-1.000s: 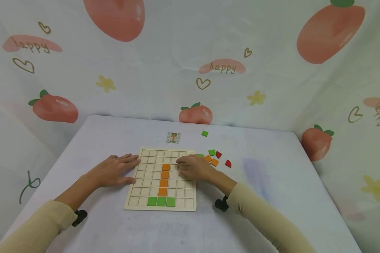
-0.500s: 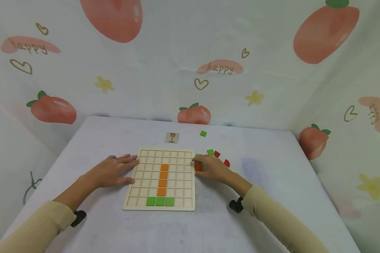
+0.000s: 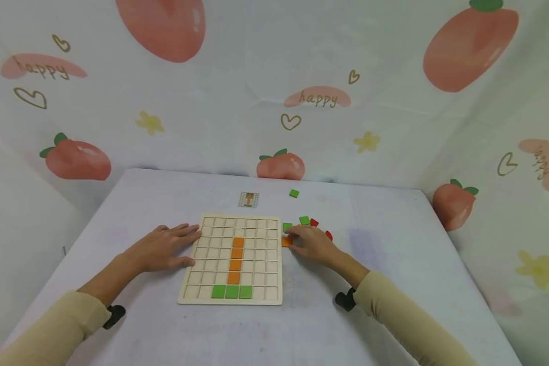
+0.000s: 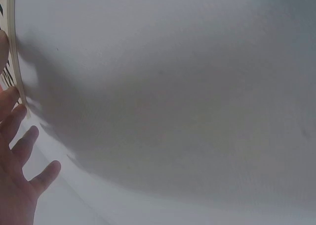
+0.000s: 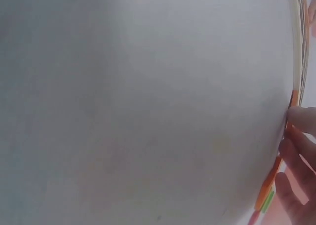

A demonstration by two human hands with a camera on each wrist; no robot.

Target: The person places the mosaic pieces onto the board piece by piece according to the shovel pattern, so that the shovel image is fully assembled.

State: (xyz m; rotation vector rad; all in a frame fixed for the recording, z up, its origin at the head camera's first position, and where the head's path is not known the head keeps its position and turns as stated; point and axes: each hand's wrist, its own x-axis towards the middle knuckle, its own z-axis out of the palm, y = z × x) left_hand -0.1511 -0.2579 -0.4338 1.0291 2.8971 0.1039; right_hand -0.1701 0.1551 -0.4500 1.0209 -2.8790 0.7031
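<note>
A pale wooden grid board [image 3: 261, 279] lies on the table, holding a column of orange square tiles [image 3: 236, 253] and a bottom row of green square tiles [image 3: 231, 291]. My left hand [image 3: 162, 248] rests with spread fingers at the board's left edge; its fingertips touch that edge in the left wrist view. Beside the board's right edge, my right hand [image 3: 312, 244] has its thumb and fingers around a loose orange tile [image 3: 285, 242]. Part of that tile is hidden by the fingers. Another orange piece [image 5: 269, 180] shows below the fingers in the right wrist view.
Loose green tiles [image 3: 304, 220] and red quarter-round pieces [image 3: 314, 222] lie behind the right hand, some partly covered. One green tile [image 3: 294, 193] sits farther back. A small pattern card [image 3: 249, 199] lies beyond the board. A patterned cloth [image 3: 219, 127] hangs behind the table.
My right hand has moved right, off the board's grid, to the loose tiles. An orange tile beside the board has come into view. My left hand has stayed at the board's edge.
</note>
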